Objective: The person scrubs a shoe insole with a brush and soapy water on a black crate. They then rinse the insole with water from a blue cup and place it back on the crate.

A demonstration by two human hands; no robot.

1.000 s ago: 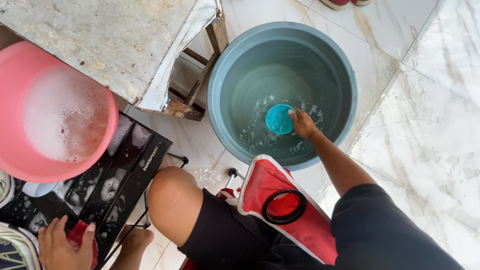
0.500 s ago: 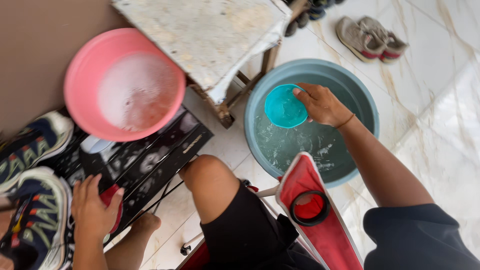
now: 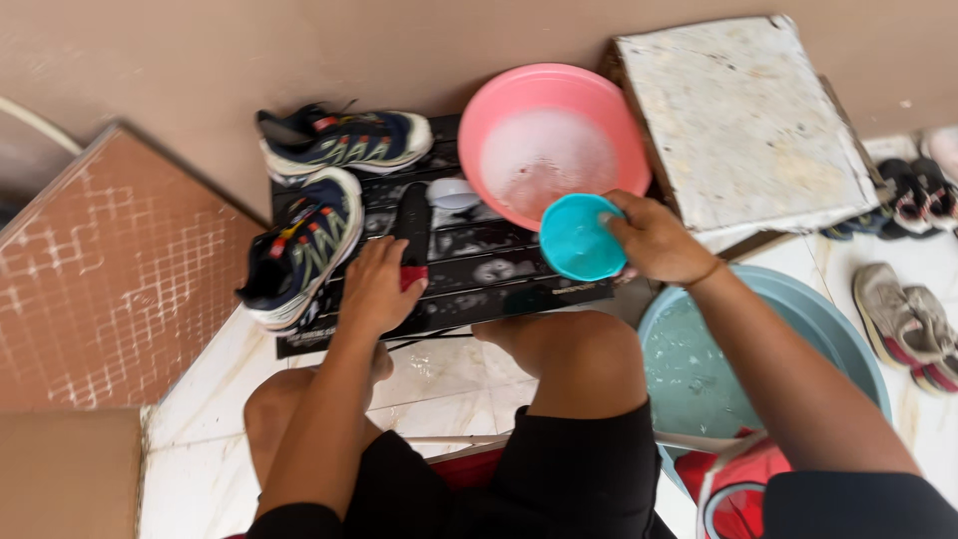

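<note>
Looking down from the head camera, we saw that our right hand (image 3: 654,240) held a small turquoise cup (image 3: 581,238) by its rim, with the fingers curled tight around its edge. The cup was tilted, its open side turned toward the camera, and it hung just in front of the pink basin (image 3: 552,140), which had soapy foam inside. Our left hand (image 3: 377,284) rested on a dark brush with a red part (image 3: 412,235), and the fingers were pressed together over its handle. The brush lay on a black board (image 3: 469,269), wet and with foam on it. Two dark blue sport shoes were there: one shoe (image 3: 344,140) lay at the far edge of the board, and the other shoe (image 3: 299,250) lay just beside our left hand. A small white cup (image 3: 452,193) stood between the brush and the pink basin. Under our right arm was a big grey-blue tub (image 3: 838,329) with water. A worn white board (image 3: 738,120) lay next to the pink basin.
</note>
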